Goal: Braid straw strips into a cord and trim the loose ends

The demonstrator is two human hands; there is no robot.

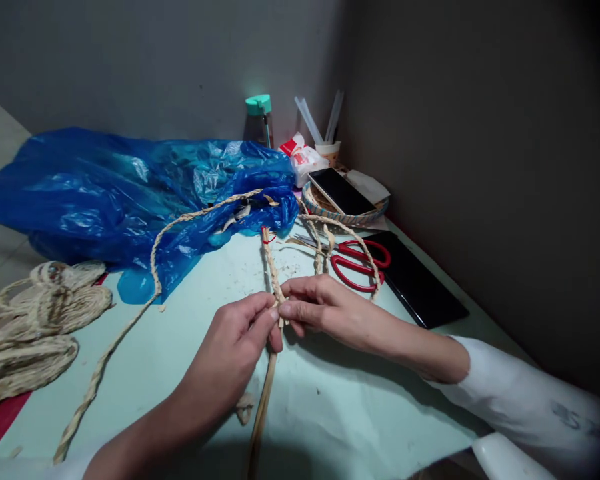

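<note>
Both hands meet on a short straw braid (271,263) whose far end is tied with red thread. My left hand (245,330) pinches its lower end from the left. From the right, the thumb and fingers of my right hand (320,307) close on the same spot. A loose straw strand (263,407) runs down from the fingers toward the table's front edge. To the right of the braid lie red-handled scissors (357,267), with a looped straw cord (363,243) around them. Another twisted straw cord (107,350) stretches along the left side.
A blue plastic bag (105,193) spreads over the back left. Woven straw sandals (45,307) lie at the left edge. A phone (343,191) rests on a round basket (320,208); a dark flat device (420,280) lies at right. Behind stand a green-lidded bottle (259,123) and a cup (329,153) with straws.
</note>
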